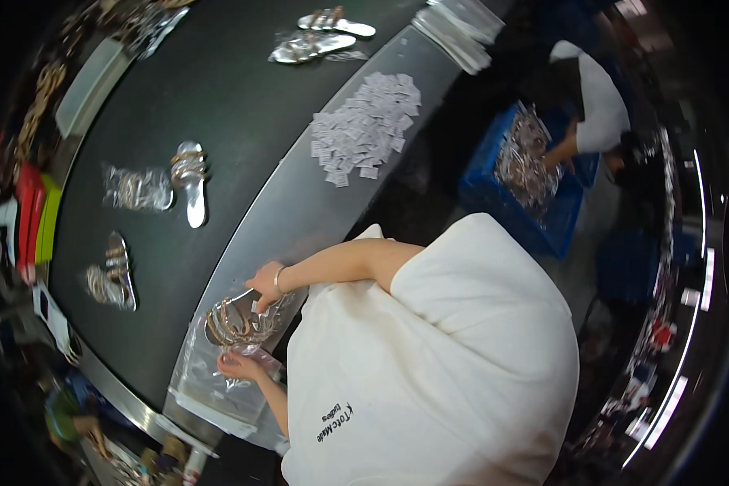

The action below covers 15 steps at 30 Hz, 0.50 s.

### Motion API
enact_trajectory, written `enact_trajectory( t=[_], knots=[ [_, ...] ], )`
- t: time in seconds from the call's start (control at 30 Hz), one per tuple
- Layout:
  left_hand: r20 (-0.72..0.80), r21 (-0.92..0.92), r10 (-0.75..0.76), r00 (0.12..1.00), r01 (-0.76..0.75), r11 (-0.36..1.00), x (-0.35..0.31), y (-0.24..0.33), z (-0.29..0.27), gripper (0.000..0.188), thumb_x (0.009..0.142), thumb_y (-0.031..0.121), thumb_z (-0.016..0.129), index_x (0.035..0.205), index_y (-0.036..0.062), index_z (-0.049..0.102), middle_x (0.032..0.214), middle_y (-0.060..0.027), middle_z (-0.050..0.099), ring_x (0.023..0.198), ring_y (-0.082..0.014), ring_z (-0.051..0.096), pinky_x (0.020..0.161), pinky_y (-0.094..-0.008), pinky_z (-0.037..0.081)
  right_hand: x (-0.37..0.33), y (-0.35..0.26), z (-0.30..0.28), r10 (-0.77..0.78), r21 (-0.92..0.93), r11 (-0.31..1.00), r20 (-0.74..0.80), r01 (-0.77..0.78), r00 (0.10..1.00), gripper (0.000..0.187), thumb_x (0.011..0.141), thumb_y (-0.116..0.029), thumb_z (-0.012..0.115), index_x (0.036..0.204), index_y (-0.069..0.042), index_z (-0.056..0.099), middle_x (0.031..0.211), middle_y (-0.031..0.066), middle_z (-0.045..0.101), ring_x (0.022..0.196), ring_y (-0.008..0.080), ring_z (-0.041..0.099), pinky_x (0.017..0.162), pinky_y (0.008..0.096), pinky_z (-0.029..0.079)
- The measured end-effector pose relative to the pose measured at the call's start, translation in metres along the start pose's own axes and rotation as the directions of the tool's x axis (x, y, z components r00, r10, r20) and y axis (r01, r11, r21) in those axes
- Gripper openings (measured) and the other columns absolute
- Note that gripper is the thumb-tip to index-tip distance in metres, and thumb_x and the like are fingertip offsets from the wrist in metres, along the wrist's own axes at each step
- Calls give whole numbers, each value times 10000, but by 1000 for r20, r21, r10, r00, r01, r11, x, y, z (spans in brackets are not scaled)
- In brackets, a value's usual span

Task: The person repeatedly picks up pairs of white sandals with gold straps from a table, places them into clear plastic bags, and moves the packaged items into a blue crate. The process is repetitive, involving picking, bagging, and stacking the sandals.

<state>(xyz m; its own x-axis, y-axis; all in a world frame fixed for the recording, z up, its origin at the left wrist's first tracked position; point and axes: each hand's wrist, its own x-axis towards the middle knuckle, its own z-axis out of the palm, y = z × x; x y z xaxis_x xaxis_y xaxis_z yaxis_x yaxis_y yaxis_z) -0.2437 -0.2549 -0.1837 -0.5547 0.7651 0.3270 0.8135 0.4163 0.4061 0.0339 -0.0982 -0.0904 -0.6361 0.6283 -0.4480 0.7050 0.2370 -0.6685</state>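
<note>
Right hand [266, 283] is grasping sandals [233, 324] at their one o'clock, left hand [236, 366] is curling at six, hold unclear, light pressure likely being safest

The person wears a loose white top [462, 348], its wide right sleeve [478, 263] ending near the elbow. It bears 2 short lines of black lettering [334, 423]; 1 slim, pale bracelet [278, 280] circles the right wrist.

Clear run along the metal counter [271, 215] from the right hand [266, 287], then a paper heap [368, 125] blocks it; sandals [195, 208] dot the belt [235, 105].
</note>
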Motion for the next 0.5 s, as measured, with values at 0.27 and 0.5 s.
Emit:
enact_trajectory(
  t=[0.27, 0.5],
  knots=[
    [82, -463, -546, 834, 517, 720, 16, 14, -23, 199, 922, 178, 467, 1007, 1, 498, 1116, -161, 540, 925, -248, 542, 823, -327, 430, -4, 12, 2, 6, 95, 996, -60, 0, 998, 698, 617, -632, 652, 1077, -115, 557, 933, 151, 636, 887, 333, 610, 738, 438, 478],
    [81, -598, -21, 996, 65, 799, 53, -1, -82, 191, 936, 165, 434, 986, -14, 479, 1122, -163, 556, 905, -239, 543, 812, -311, 430, 5, -24, 35, -202, 437, 894, 191, 101, 960, 667, 646, -621, 648, 993, -51, 630, 956, 171, 639, 895, 324, 608, 772, 388, 472]
  ],
)
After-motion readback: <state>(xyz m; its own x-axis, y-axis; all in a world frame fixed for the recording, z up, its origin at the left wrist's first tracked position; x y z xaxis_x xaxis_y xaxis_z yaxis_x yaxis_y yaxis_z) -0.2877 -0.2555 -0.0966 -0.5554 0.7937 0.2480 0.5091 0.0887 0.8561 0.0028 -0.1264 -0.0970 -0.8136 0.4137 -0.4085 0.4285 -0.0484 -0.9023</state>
